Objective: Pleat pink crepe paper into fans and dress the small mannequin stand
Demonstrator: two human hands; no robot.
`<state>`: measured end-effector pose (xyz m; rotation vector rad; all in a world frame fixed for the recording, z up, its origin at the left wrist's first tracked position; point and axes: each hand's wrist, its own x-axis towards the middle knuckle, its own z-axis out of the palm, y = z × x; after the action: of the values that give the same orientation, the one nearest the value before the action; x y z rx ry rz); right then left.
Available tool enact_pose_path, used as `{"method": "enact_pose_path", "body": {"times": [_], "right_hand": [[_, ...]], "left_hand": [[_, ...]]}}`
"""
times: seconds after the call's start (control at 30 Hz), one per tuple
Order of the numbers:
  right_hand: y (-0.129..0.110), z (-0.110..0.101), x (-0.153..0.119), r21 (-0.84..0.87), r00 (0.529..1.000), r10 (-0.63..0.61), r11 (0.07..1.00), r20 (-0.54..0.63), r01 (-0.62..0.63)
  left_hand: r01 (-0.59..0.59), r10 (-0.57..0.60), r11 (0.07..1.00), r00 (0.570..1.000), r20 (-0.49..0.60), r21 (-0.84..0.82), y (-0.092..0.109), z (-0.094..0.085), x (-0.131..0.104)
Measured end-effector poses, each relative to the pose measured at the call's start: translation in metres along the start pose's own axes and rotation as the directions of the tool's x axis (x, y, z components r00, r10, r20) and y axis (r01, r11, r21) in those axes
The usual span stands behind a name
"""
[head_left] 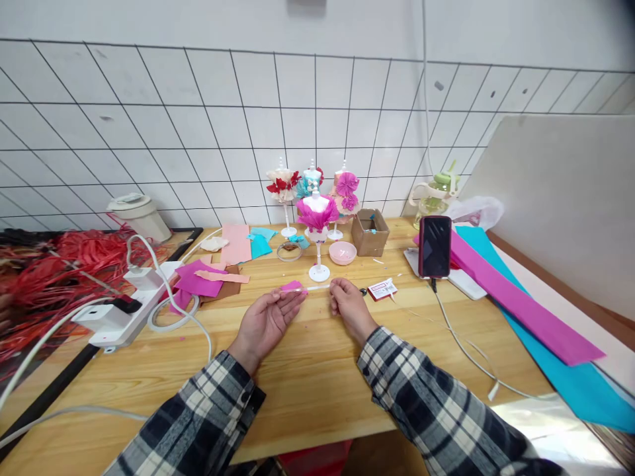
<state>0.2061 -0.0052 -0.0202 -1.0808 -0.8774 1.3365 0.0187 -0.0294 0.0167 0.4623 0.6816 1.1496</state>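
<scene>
My left hand [268,320] is palm up over the wooden table, thumb and fingertips at a thin white strip [317,287]. A small magenta paper piece [292,286] shows just behind its fingers. The strip's right end meets the closed fingertips of my right hand [350,305]. Behind the hands stands a mini white dress form [317,215] with a magenta paper ruffle. Three more decorated forms are at its back: one cream and red [282,186], one blue [310,182], one pink with magenta rosettes [346,192].
A pink bowl [342,252] and cardboard box [370,233] sit behind my right hand. Left are paper scraps [201,277], a power strip [131,317] and red strands [54,284]. Right are a propped phone [435,246], its cable, a bottle [435,195] and long paper sheets [526,301].
</scene>
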Motion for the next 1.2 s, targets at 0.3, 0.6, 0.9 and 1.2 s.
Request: {"method": "enact_pose_path", "body": {"times": [0.3,0.6,0.9,1.2], "right_hand": [[-0.014,-0.003,-0.002,0.036,0.999,-0.034,0.999,-0.01,0.034],[-0.107,-0.056,0.046,-0.546,0.7,-0.631,0.735,-0.335,0.402],[-0.123,-0.084,0.106,-0.912,0.715,-0.678,0.383,-0.168,0.149],[-0.066,-0.085,0.052,-0.818,0.495,-0.827,0.465,-0.266,0.337]], "left_hand": [[-0.023,0.022,1.0,0.998,-0.062,-0.015,0.002,-0.001,0.006],[-0.017,0.015,0.999,0.998,-0.054,-0.03,-0.002,-0.005,0.007],[-0.047,0.047,0.998,0.999,-0.027,-0.035,0.001,-0.01,0.007],[-0.048,0.048,0.999,0.999,-0.026,0.012,0.0,-0.013,0.012]]}}
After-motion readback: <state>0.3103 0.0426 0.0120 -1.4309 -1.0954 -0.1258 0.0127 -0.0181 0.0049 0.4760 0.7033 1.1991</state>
